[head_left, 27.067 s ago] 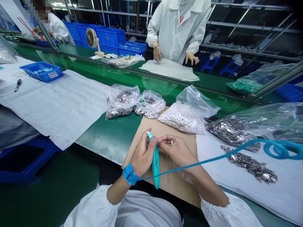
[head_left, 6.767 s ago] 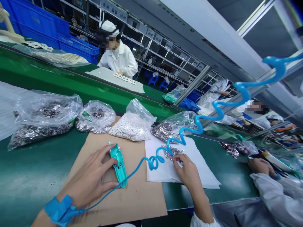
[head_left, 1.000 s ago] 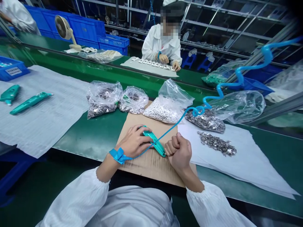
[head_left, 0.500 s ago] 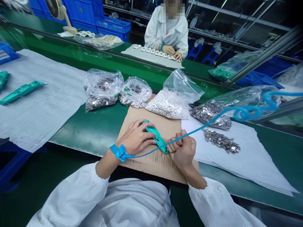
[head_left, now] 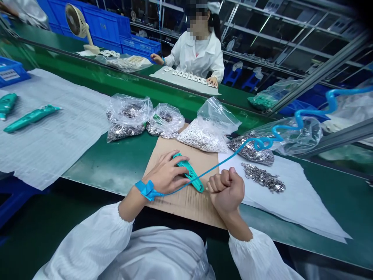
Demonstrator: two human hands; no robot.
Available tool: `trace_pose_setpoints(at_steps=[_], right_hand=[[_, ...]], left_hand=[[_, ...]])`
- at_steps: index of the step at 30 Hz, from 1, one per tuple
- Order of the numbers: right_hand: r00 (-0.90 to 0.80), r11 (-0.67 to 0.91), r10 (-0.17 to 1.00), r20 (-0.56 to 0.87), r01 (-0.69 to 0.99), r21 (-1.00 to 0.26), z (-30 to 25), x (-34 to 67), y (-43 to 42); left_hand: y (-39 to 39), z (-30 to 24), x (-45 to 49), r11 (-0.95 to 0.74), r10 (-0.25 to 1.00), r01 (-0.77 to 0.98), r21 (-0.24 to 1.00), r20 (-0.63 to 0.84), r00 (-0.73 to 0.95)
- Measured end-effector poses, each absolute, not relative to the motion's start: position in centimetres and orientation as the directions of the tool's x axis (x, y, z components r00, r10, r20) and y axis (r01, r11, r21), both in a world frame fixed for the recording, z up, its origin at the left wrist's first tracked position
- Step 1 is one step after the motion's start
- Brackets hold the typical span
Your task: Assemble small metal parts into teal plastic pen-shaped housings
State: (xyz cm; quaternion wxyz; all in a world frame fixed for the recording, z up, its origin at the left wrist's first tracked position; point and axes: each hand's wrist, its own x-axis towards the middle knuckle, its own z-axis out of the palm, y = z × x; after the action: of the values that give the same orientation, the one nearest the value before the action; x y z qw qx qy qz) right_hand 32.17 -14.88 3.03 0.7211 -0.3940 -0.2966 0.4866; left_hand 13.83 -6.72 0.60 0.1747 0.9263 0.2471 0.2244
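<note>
A long teal plastic casing (head_left: 191, 175) with openings along it lies slanted on a sheet of brown cardboard (head_left: 177, 200). My left hand (head_left: 167, 173) grips its far end, fingers across the top, holding it against the cardboard. A blue wrist strap (head_left: 148, 189) is on my left wrist, with a blue coiled cord (head_left: 262, 143) running off to the upper right. My right hand (head_left: 226, 189) is a closed fist just right of the casing's near end, apart from it; whatever its fingers may hold is hidden.
Behind the cardboard stand bags of metal parts (head_left: 126, 130) and a bag of white parts (head_left: 201, 136). Loose metal pieces (head_left: 264, 177) lie on white paper (head_left: 303, 202) at right. Another teal casing (head_left: 32, 118) rests at left. Across the green divider sits a co-worker (head_left: 198, 54).
My right fist has lifted slightly away from the casing's near end. My left hand keeps its grip. The view has tilted up a little, and the co-worker's one hand has moved outward.
</note>
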Motion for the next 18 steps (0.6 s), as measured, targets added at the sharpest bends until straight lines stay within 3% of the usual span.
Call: trace_pose_setpoints(at_steps=[18], right_hand=[[0.319, 0.173, 0.948, 0.020, -0.459, -0.872, 2.07, 31.69, -14.42]], left_hand=[[-6.55, 1.50, 14.24, -0.824, 0.497, 0.339, 0.454, 0.292, 0.817]])
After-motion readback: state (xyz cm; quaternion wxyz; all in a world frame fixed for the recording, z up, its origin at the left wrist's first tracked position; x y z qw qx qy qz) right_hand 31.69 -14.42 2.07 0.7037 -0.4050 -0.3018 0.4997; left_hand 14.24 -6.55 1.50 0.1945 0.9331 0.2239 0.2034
